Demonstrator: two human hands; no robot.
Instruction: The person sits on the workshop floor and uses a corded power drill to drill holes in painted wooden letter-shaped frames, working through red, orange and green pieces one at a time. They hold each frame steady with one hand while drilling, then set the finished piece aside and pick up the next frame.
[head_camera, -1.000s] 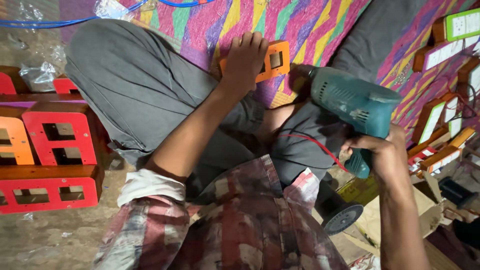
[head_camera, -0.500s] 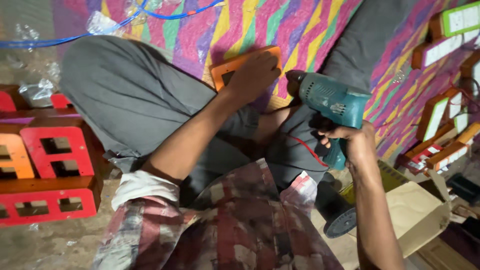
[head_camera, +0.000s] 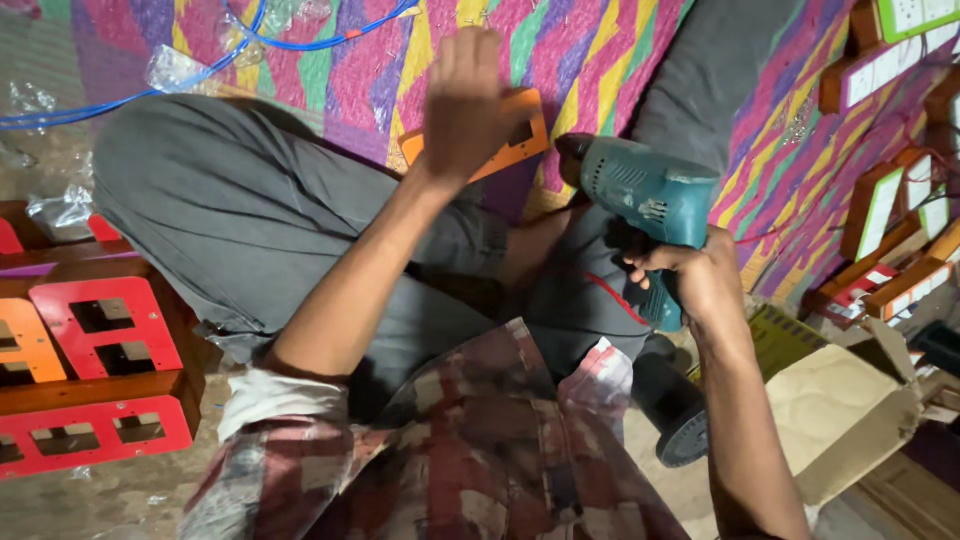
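Fingers of the left hand (head_camera: 465, 100) press flat, spread, on the orange plate (head_camera: 505, 140) to keep it steady on the mat (head_camera: 600, 40). Right hand (head_camera: 695, 275) grips the drill (head_camera: 640, 195), its nose just beside the plate.

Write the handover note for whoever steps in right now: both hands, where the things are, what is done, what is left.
Left hand: flat on the orange rectangular panel with cut-out openings, pressing it against the multicoloured woven mat. Blurred, so the exact grip is unclear.
Right hand: fingers wrapped round the handle of the teal electric drill, nose aimed at the panel's right end, close to it; contact cannot be told.
Nearby: red and orange cut-out panels on wooden frames at the left, a cardboard box at the right.
Done: panel held, drill brought up.
Left: drilling; no new hole is visible.
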